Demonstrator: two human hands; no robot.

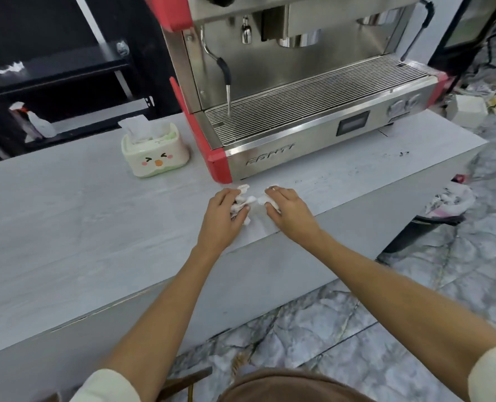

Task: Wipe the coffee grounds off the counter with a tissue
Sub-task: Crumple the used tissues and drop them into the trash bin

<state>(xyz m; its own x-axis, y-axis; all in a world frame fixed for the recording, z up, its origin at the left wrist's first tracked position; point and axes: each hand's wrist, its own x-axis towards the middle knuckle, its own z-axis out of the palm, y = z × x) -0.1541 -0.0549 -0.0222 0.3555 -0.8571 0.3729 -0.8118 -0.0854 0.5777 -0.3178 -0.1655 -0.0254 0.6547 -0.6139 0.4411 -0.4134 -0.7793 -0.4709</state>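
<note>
Far left, behind counter (pixel 67 216): dark shelf unit w/ a spray bottle (pixel 35 123) on lower shelf. On counter, left of centre: cream tissue box (pixel 154 152) w/ cartoon face, one sheet sticking up from top. Just beside it to the right: espresso machine (pixel 313 111), steel w/ red corners, steam wand hanging over drip grate.

Centre, near front edge of counter, just in front of machine's left corner — left hand (pixel 223 216) palm down, fingers curled around a crumpled white tissue (pixel 242 200), wad pressed on surface. Right hand (pixel 287 210) close beside it, apart by a narrow gap, fingers flat and together over a second tissue piece (pixel 270 198); only bits of white show under fingers. Whether the two pieces join — cannot tell.

Right of hands: coffee grounds (pixel 354 171), dark specks scattered on counter along machine front, more towards right end. Area under and left of hands looks clean.

Far right, on floor: bin (pixel 449 204) lined w/ white bag, crumpled waste inside.
</note>
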